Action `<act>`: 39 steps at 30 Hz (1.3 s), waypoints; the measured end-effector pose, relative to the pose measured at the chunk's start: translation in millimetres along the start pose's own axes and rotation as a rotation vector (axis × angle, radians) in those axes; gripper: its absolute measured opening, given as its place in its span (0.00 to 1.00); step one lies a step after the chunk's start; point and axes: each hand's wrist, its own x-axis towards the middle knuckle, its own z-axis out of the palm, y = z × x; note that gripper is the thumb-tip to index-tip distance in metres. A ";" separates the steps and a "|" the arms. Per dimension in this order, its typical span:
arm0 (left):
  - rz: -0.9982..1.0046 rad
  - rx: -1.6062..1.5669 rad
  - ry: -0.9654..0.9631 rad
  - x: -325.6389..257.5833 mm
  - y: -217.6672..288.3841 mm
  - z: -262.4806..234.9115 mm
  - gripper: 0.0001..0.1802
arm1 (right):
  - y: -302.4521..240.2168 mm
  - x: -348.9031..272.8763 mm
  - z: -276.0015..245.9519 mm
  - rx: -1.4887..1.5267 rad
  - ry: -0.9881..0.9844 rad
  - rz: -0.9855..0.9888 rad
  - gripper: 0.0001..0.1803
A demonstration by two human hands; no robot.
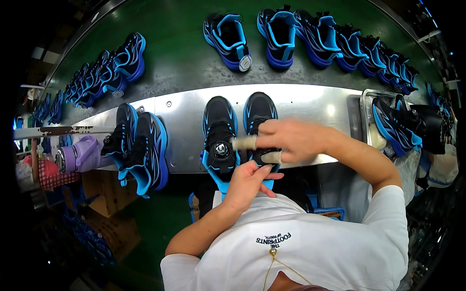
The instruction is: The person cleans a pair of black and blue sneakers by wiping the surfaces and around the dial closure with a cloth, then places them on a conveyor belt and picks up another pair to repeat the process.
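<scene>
Two black sneakers with bright blue trim lie side by side on the metal ledge in front of me, toes pointing away. The left sneaker (219,119) shows a round black dial (222,150) on its tongue. My left hand (246,183) is at the heel of the right sneaker (259,107), thumb and fingers closed about its collar. Over that shoe's tongue hovers my right hand (297,140), slightly blurred, with index finger and thumb spread apart. Pale covers wrap those two fingertips. The hands hide most of the right sneaker's rear half.
Another sneaker pair (151,150) rests at the ledge's left, beside a purple bottle (86,154). Rows of sneakers (318,39) stand on the green belt (174,46) beyond. At right, a metal tray (365,114) adjoins another sneaker (394,128). A cardboard box (109,194) is below left.
</scene>
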 end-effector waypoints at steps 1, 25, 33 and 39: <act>0.005 -0.003 0.014 -0.4 -0.2 1.6 0.13 | 15.9 1.7 12.9 -0.110 0.042 -0.122 0.28; 0.442 1.762 0.057 30.0 81.6 7.4 0.27 | -6.6 -4.5 100.6 0.094 0.831 0.332 0.43; 0.151 1.774 -0.173 47.6 98.6 15.5 0.28 | 4.8 -8.5 105.0 0.145 0.800 0.336 0.44; 0.427 1.882 -0.188 36.8 88.0 22.1 0.20 | 12.2 -12.9 112.4 0.186 0.794 0.311 0.46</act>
